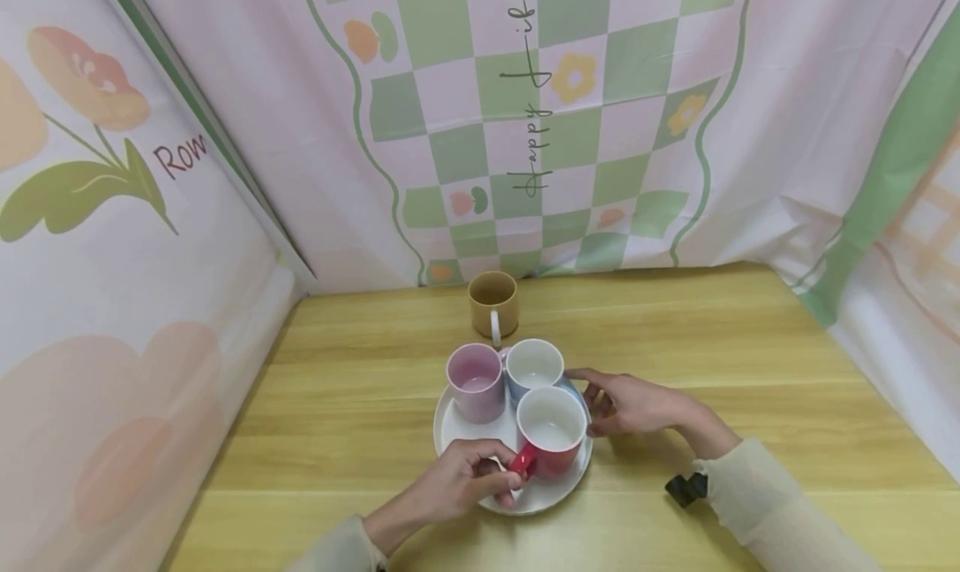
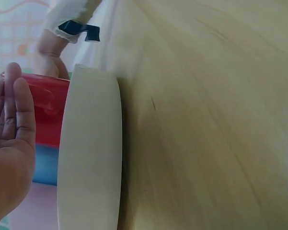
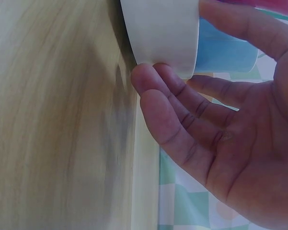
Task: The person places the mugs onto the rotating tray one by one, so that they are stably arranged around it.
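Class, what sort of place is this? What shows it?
Probably a staged tabletop booth: printed hangings on three sides of a wooden-looking table, where a pink mug stands on a white tray.

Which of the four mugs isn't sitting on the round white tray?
The brown mug at the back: it stands directly on the wooden table, beyond the tray, while the pink mug, blue mug and red mug stand on it.

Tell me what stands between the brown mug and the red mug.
The blue mug, white inside, stands between the brown mug and the red mug, as the head view shows.
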### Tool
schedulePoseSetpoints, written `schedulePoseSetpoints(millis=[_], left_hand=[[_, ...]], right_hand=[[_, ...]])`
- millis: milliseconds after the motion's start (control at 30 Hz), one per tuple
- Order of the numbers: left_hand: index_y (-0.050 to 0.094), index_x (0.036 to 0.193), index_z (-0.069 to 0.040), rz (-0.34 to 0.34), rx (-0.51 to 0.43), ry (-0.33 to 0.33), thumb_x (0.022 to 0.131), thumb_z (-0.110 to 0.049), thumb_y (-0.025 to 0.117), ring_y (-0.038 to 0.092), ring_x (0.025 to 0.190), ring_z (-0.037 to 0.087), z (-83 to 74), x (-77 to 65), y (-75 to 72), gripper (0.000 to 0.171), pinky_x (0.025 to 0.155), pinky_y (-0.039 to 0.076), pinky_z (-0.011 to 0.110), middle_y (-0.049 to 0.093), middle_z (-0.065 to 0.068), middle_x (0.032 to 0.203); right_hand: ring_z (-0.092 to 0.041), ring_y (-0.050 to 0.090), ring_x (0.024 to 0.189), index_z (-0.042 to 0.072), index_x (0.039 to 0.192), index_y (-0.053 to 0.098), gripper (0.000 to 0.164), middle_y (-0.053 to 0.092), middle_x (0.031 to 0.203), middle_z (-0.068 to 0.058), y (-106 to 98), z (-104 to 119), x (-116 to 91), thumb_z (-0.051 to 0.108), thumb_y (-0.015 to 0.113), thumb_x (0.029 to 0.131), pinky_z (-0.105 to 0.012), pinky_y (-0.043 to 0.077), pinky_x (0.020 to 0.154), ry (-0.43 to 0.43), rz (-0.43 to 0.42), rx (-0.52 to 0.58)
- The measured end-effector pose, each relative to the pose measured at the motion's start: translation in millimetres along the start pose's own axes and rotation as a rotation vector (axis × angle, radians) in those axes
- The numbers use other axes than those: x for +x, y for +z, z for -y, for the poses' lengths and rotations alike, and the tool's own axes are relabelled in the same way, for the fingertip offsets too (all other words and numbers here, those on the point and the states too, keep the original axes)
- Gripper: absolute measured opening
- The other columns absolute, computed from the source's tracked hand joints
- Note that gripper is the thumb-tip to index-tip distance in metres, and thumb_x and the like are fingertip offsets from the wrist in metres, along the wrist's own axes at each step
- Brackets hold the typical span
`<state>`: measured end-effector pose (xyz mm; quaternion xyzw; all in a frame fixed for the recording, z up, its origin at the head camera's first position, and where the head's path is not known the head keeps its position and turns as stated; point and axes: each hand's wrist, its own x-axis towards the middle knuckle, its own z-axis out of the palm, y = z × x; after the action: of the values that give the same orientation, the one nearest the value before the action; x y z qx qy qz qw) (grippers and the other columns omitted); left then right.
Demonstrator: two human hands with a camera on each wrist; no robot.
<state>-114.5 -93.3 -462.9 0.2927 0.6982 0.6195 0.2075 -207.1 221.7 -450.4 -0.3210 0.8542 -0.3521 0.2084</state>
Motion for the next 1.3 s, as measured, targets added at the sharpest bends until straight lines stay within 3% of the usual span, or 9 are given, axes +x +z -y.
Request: schedulePoseSetpoints(millis=[533,800,1033,1300], left_hand=[[0.070,0.097,-0.005,-0.010,0.084,-0.121,0.093,-0.021,0.070,0.068,0.064,0.000,4.3,8.6,2.5,0.016,0.049,0.040,0.011,0.071,0.027,0.076],[0.073,0.096,-0.004,-0.008,0.072,-0.143,0.091,-0.014,0.073,0.070,0.066,0.003,0.3,11.1,3.8,0.012,0.061,0.059,0.019,0.073,0.024,0.082],[0.073,0.094,0.001,-0.003,0.113,-0.133,0.089,-0.010,0.074,0.068,0.065,-0.002,-3.0,11.0,5.7,0.012,0.060,0.060,0.021,0.074,0.023,0.080],[0.073,0.098,-0.005,-0.051,0.138,-0.202,0.085,-0.008,0.078,0.071,0.070,0.003,-11.3,11.7,4.0,0.014,0.056,0.054,0.014,0.075,0.013,0.093]], right_hand=[[-0.013,0.067,0.088,0.005,0.151,0.034,0.082,0.066,0.105,-0.009,0.7,0.1,0.3,0.016,0.077,0.083,-0.024,0.058,0.076,-0.020,0.000,0.002],[-0.011,0.067,0.087,0.004,0.151,0.034,0.082,0.066,0.104,-0.009,0.4,-0.2,0.6,0.016,0.078,0.083,-0.024,0.058,0.076,-0.022,-0.002,-0.006],[-0.012,0.066,0.088,0.006,0.152,0.034,0.083,0.066,0.104,-0.009,-0.1,1.3,1.4,0.017,0.078,0.082,-0.024,0.057,0.075,-0.012,0.000,-0.007],[-0.013,0.066,0.088,0.004,0.152,0.031,0.087,0.067,0.103,-0.009,-1.2,0.5,1.4,0.018,0.079,0.081,-0.024,0.057,0.076,-0.012,0.016,0.009]])
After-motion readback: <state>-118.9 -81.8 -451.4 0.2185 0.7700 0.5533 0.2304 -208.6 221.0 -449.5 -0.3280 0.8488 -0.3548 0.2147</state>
